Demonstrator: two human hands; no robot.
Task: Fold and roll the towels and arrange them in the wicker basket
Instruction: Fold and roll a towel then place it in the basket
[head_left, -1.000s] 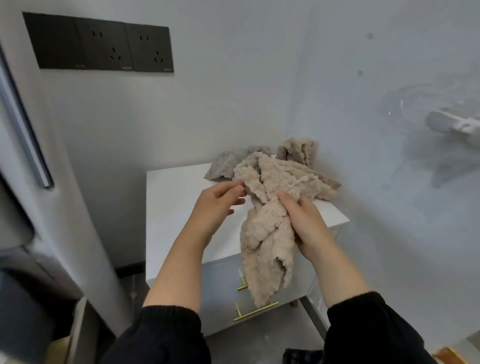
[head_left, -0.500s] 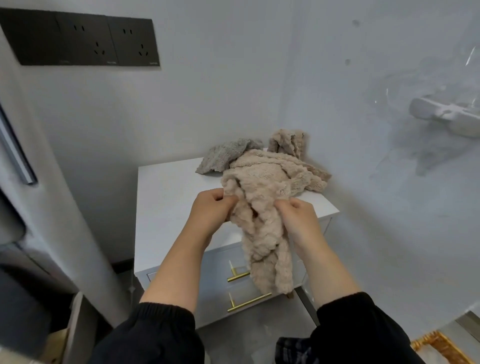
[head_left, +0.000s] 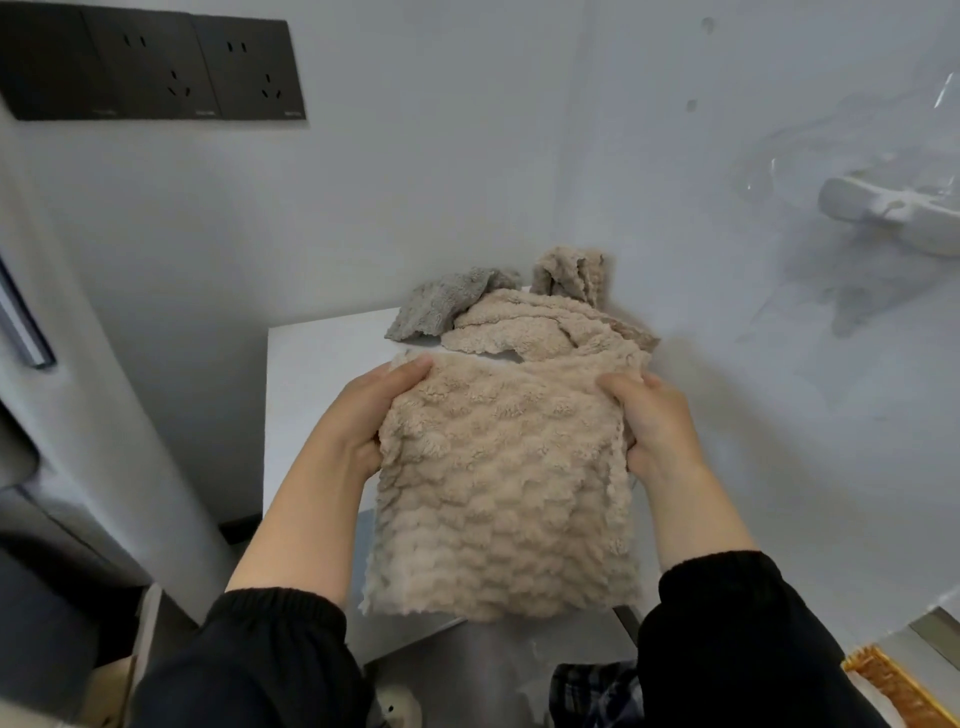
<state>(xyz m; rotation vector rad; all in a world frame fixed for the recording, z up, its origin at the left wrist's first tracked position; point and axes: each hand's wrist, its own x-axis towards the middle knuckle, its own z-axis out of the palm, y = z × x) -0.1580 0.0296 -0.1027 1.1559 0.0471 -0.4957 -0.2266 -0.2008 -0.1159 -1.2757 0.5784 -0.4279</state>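
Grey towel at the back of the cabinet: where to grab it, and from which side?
Grey towel: probably pinch the near-left corner, coming from the front-left. That corner lies loose on the bare cabinet top; the right end is bunched against the beige towel heap.

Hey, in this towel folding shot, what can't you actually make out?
Head view only.
Wicker basket: just a rim corner, cut off by the bottom right edge; contents unseen.
Cabinet front: mostly hidden behind the beige towel.
Left hand and right hand: most of their fingers lie behind that towel.
White wall fixture: blurred and cut off at the right edge.
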